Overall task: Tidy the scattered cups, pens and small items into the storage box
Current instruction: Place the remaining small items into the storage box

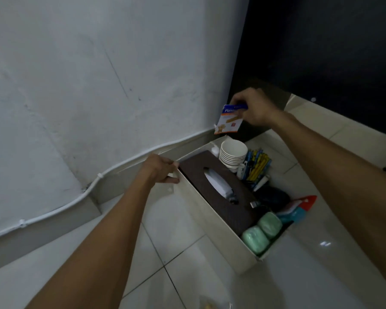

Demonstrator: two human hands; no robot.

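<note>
The step in hand looks like stowing a small item. The right hand (255, 108) pinches a packet (228, 120) (plasters, to judge by the partly covered print) in the air above the far end of the box (210, 221), just over the cups (233, 152). The left hand (159, 169) grips the box's corner rim, steadying it on the floor. The box is nearly full, so the next move calls for finding a gap beside the cups or the tissue box (218, 186), lowering the packet in, then letting go.

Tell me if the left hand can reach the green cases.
Probably yes: the green cases lie uncovered in the storage box, but the left hand must first release its rim.
</note>
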